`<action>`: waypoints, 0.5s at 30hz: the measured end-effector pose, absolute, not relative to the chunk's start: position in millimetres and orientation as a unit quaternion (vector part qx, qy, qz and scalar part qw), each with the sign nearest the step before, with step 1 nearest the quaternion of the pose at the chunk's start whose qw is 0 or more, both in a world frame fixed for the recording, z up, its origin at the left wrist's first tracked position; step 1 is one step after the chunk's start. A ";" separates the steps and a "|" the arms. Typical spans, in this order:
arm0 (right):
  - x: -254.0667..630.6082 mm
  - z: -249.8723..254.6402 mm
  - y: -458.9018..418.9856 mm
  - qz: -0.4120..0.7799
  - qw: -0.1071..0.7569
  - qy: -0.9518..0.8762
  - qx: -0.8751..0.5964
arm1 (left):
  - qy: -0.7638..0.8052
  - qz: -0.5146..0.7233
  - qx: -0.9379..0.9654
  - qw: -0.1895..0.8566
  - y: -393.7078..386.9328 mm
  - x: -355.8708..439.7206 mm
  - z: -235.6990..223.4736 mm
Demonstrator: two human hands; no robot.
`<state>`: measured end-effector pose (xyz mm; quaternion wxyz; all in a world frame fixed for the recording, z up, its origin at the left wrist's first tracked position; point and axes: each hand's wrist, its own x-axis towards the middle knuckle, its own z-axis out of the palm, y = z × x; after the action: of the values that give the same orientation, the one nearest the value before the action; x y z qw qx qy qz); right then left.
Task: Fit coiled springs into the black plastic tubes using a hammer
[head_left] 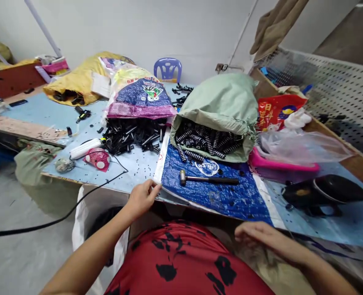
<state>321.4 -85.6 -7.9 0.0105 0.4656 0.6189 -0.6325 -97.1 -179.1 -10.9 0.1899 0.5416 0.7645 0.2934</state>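
My left hand point(143, 197) is at the table's front edge, thumb and fingers pinched on the white-edged corner of a blue woven plastic sheet point(196, 196). My right hand point(257, 235), slightly blurred, hovers below the front edge near the sheet's right side. Its fingers are loosely stretched and nothing shows in them. On the sheet lies a hammer point(210, 179) with a dark handle. Behind it a pale green woven sack point(221, 98) lies on its side, its mouth spilling black-and-white ridged parts point(204, 139).
Black plastic parts point(130, 133) spill from a printed sack point(138, 90). A yellow sack point(86, 78) lies farther left. A pink bin point(282, 166) and black lidded mug point(324, 192) stand right. A black cable point(77, 205) hangs across the left. Below is a white bag point(80, 221).
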 end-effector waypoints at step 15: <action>-128.1 52.4 158.3 -0.186 -0.057 0.891 0.409 | 0.907 0.306 0.290 0.000 80.9 -346.1 49.7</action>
<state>-128.1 158.3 52.4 -0.0574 0.4091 0.8914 -0.1862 -346.1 80.9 49.7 0.0004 0.2895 0.9068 0.3064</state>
